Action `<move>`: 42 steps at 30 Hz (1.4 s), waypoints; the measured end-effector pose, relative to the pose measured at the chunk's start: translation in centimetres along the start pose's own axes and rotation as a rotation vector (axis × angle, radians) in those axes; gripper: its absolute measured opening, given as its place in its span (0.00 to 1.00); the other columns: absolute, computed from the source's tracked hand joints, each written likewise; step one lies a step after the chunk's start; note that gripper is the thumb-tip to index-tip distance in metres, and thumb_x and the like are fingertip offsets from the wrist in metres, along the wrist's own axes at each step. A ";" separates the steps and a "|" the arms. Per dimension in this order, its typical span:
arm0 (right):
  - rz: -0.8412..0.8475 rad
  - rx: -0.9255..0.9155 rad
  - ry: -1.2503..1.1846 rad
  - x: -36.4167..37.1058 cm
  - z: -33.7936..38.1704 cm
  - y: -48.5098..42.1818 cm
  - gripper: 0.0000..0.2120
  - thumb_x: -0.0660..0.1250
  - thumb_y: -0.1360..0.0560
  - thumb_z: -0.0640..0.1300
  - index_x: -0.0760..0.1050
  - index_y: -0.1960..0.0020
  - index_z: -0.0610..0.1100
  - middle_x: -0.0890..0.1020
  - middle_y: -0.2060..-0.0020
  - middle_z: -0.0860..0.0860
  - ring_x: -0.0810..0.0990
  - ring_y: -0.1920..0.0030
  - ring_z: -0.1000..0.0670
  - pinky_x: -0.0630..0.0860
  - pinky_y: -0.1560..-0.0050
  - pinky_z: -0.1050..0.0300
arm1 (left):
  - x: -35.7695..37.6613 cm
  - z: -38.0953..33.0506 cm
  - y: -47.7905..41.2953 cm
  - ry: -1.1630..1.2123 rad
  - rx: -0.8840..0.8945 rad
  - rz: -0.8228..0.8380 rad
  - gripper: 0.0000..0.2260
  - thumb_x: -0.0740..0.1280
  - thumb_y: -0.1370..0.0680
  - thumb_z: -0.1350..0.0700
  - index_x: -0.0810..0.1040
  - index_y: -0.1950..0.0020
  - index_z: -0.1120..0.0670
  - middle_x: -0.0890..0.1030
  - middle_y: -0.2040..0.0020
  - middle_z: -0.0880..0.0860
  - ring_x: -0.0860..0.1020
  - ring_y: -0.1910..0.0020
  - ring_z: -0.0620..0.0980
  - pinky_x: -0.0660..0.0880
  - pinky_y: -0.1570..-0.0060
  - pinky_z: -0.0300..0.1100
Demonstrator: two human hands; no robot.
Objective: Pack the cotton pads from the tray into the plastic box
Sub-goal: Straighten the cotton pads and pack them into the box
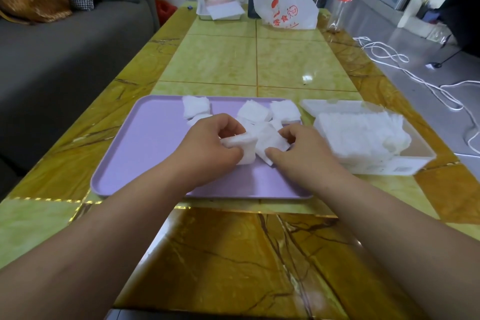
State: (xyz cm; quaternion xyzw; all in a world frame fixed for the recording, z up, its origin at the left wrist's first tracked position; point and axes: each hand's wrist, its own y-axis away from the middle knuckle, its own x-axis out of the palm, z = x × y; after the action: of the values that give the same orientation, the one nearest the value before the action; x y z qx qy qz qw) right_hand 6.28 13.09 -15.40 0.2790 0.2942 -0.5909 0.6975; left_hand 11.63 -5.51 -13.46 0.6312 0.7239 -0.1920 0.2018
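Your left grip [210, 144] is curled round a small stack of cotton pads [242, 149] over the purple tray [130, 143]. Your right grip [304, 148] pinches more pads just beside it. Others lie along the tray's far edge. The plastic box [405, 166] is on the tabletop [233, 60] right of the tray, packed with pads.

Left grip [207, 144] and right grip [298, 149], both curled

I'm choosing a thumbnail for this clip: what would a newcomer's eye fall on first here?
The two hands at the centre: left hand and right hand both grip white cotton pads over the lilac tray. Next, the plastic box right of the tray, already crammed with pads. At the far end of the table stands a white carrier bag.
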 end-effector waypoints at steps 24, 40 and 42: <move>0.075 -0.179 -0.345 -2.7 1.2 2.0 0.13 0.75 0.27 0.32 0.85 0.49 0.49 0.88 0.59 0.54 0.86 0.57 0.56 0.82 0.54 0.64 | -0.5 -1.2 0.7 0.238 0.074 0.189 0.11 0.75 0.27 0.68 0.86 0.49 0.56 0.87 0.60 0.49 0.83 0.61 0.43 0.78 0.59 0.35; 0.195 -0.264 -0.223 -2.9 1.6 2.7 0.16 0.75 0.27 0.36 0.81 0.42 0.50 0.85 0.54 0.58 0.82 0.56 0.63 0.78 0.53 0.70 | 0.5 -0.2 -0.1 0.128 0.022 0.001 0.16 0.81 0.31 0.58 0.80 0.48 0.52 0.82 0.63 0.48 0.77 0.67 0.42 0.75 0.63 0.37; 0.154 -0.262 -0.178 -2.7 1.5 2.6 0.14 0.71 0.26 0.33 0.82 0.45 0.49 0.85 0.57 0.57 0.81 0.58 0.61 0.76 0.56 0.70 | 0.5 -0.2 0.1 0.047 0.009 0.051 0.20 0.82 0.31 0.54 0.79 0.43 0.48 0.82 0.61 0.52 0.77 0.67 0.42 0.75 0.63 0.38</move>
State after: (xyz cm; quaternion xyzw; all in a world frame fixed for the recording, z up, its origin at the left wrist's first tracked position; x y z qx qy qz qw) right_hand 8.63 14.14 -12.27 0.1539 0.2833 -0.5149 0.7943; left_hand 11.67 -5.00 -13.54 0.6546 0.7113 -0.1752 0.1867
